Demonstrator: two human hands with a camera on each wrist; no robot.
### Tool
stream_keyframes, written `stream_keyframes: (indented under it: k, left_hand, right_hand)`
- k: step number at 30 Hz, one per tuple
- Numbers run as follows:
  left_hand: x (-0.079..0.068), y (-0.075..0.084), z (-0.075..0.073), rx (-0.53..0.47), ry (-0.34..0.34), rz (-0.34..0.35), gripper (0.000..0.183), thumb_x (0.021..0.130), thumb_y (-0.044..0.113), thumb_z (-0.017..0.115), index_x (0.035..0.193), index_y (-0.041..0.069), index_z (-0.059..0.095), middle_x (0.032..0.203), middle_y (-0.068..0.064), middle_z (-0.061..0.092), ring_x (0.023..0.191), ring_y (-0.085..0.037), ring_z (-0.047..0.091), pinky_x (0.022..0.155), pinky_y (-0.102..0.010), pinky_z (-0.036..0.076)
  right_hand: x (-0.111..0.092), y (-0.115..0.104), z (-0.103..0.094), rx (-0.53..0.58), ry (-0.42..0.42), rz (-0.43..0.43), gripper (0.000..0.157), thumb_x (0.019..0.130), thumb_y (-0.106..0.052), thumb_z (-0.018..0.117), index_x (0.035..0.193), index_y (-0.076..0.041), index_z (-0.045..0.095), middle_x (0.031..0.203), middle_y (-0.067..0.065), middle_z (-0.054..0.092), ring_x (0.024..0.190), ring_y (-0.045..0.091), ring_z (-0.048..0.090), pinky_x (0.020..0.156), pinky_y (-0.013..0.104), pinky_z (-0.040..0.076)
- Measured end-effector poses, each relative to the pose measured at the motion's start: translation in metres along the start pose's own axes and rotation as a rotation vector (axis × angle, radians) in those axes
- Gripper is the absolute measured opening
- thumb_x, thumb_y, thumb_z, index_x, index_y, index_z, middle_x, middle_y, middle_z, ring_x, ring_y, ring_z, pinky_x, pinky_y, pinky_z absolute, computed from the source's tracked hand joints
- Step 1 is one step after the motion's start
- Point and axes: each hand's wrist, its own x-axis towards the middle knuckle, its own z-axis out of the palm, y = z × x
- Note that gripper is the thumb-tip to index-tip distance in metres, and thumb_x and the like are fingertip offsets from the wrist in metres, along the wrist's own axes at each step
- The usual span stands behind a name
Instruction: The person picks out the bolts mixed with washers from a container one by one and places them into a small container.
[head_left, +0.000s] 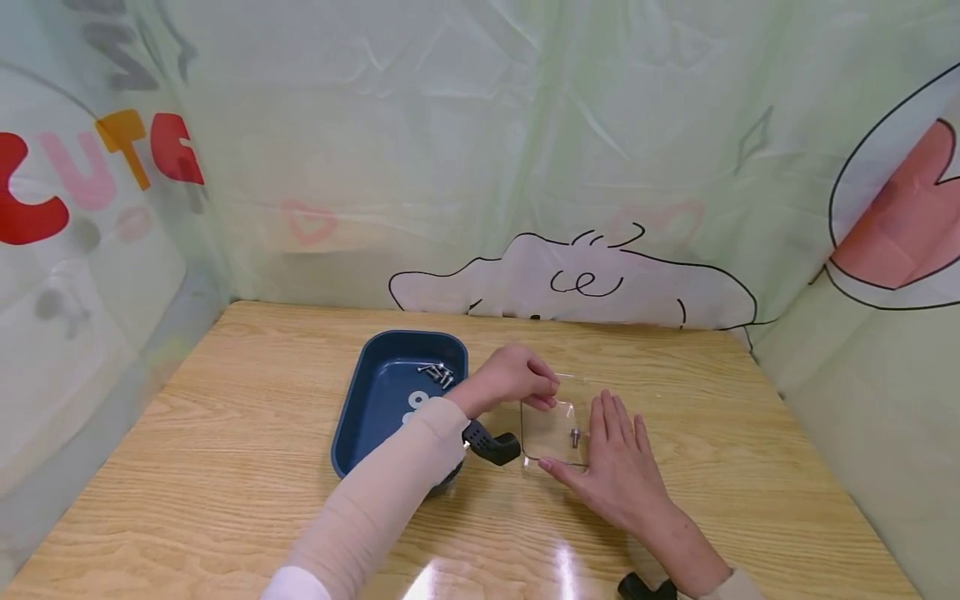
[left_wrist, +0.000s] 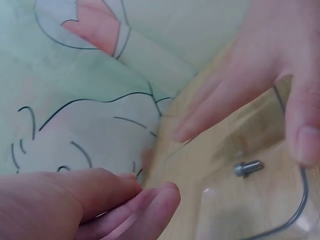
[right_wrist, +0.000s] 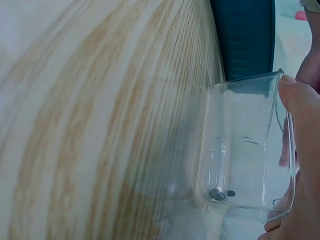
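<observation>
A clear, square-cornered plastic box [head_left: 534,433] stands on the wooden table, with one small metal screw [head_left: 575,437] lying inside at its right part. Over the box's far left corner is my left hand [head_left: 517,377], fingers bent and thumb near the fingertips; no object shows between them in the left wrist view. My right hand [head_left: 626,467] rests against the box with straight fingers along its right side, the thumb at the near rim. In the right wrist view the thumb [right_wrist: 300,100] lies at the box's rim and the screw [right_wrist: 218,194] sits on its bottom.
A dark blue tray [head_left: 352,408] stands left of the box, partly under my left forearm. It holds several metal screws [head_left: 437,374] and pale washers [head_left: 418,400]. A printed curtain [head_left: 450,167] hangs behind the wooden table [head_left: 225,467].
</observation>
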Motion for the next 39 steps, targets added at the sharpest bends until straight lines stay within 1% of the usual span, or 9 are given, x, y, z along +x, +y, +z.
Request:
stream_keyframes:
  k: [2, 7, 11, 16, 22, 27, 33, 35, 39]
  left_hand:
    - [-0.003, -0.001, -0.007, -0.006, 0.009, 0.004, 0.019, 0.094, 0.01, 0.066, 0.108, -0.001, 0.072, 0.087, -0.011, 0.075, 0.075, -0.018, 0.075, 0.081, -0.035, 0.062]
    - [-0.006, -0.006, -0.025, -0.063, 0.032, 0.003, 0.019, 0.094, 0.013, 0.067, 0.107, 0.0, 0.072, 0.089, -0.01, 0.074, 0.087, -0.026, 0.076, 0.083, -0.036, 0.061]
    - [-0.011, -0.01, -0.038, -0.098, 0.043, 0.004, 0.019, 0.095, 0.013, 0.066, 0.109, 0.002, 0.072, 0.093, -0.01, 0.075, 0.095, -0.031, 0.074, 0.077, -0.03, 0.062]
    - [-0.016, -0.013, -0.053, -0.099, 0.076, -0.008, 0.022, 0.096, 0.014, 0.065, 0.114, 0.002, 0.071, 0.096, -0.01, 0.075, 0.094, -0.029, 0.075, 0.083, -0.033, 0.061]
    - [-0.022, -0.023, -0.069, -0.104, 0.12, -0.013, 0.025, 0.096, 0.017, 0.065, 0.116, 0.002, 0.07, 0.1, -0.011, 0.075, 0.089, -0.022, 0.075, 0.087, -0.035, 0.06]
    - [-0.027, -0.032, -0.081, -0.13, 0.138, -0.004, 0.023, 0.096, 0.017, 0.065, 0.112, 0.002, 0.07, 0.1, -0.014, 0.074, 0.097, -0.03, 0.074, 0.091, -0.04, 0.059]
    - [-0.033, -0.042, -0.095, -0.156, 0.17, -0.026, 0.022, 0.096, 0.015, 0.064, 0.112, 0.001, 0.07, 0.1, -0.015, 0.074, 0.092, -0.027, 0.075, 0.096, -0.046, 0.056]
    - [-0.034, -0.044, -0.1, -0.163, 0.18, -0.035, 0.022, 0.096, 0.015, 0.064, 0.111, 0.0, 0.071, 0.1, -0.016, 0.074, 0.094, -0.03, 0.074, 0.097, -0.046, 0.055]
    - [-0.034, -0.049, -0.105, -0.15, 0.196, -0.051, 0.022, 0.096, 0.015, 0.065, 0.11, -0.002, 0.071, 0.099, -0.016, 0.074, 0.101, -0.036, 0.072, 0.092, -0.042, 0.058]
  right_hand:
    - [0.0, 0.0, 0.0, 0.002, -0.001, -0.001, 0.123, 0.081, -0.083, 0.048, 0.151, 0.013, 0.019, 0.159, 0.033, 0.019, 0.148, 0.049, 0.019, 0.117, 0.069, 0.016]
    - [0.001, 0.001, 0.003, 0.006, 0.004, -0.006, 0.123, 0.081, -0.083, 0.048, 0.151, 0.014, 0.018, 0.159, 0.033, 0.018, 0.148, 0.049, 0.018, 0.117, 0.069, 0.016]
    - [0.001, 0.001, 0.004, 0.011, 0.002, -0.006, 0.123, 0.081, -0.082, 0.049, 0.151, 0.014, 0.017, 0.159, 0.034, 0.018, 0.148, 0.05, 0.018, 0.117, 0.069, 0.016]
    - [0.002, 0.001, 0.004, 0.019, 0.002, -0.003, 0.123, 0.081, -0.082, 0.05, 0.151, 0.014, 0.016, 0.159, 0.034, 0.018, 0.148, 0.049, 0.018, 0.117, 0.069, 0.016]
    - [0.001, -0.001, 0.002, 0.022, -0.007, -0.006, 0.123, 0.082, -0.081, 0.051, 0.151, 0.014, 0.015, 0.159, 0.034, 0.016, 0.148, 0.05, 0.017, 0.117, 0.069, 0.015]
    - [-0.001, -0.002, -0.001, 0.026, -0.019, -0.006, 0.123, 0.082, -0.08, 0.051, 0.151, 0.014, 0.014, 0.16, 0.034, 0.013, 0.148, 0.05, 0.016, 0.117, 0.07, 0.013]
    - [0.0, -0.006, -0.005, 0.02, -0.016, -0.022, 0.122, 0.083, -0.078, 0.052, 0.152, 0.013, 0.012, 0.161, 0.032, 0.01, 0.149, 0.049, 0.014, 0.118, 0.069, 0.012]
    - [0.002, -0.01, -0.008, 0.023, -0.009, -0.033, 0.121, 0.083, -0.078, 0.053, 0.153, 0.012, 0.012, 0.162, 0.03, 0.01, 0.15, 0.047, 0.013, 0.118, 0.068, 0.011]
    - [0.007, -0.025, -0.01, 0.02, -0.025, -0.065, 0.118, 0.083, -0.076, 0.054, 0.154, 0.009, 0.013, 0.164, 0.026, 0.009, 0.152, 0.043, 0.01, 0.12, 0.065, 0.01]
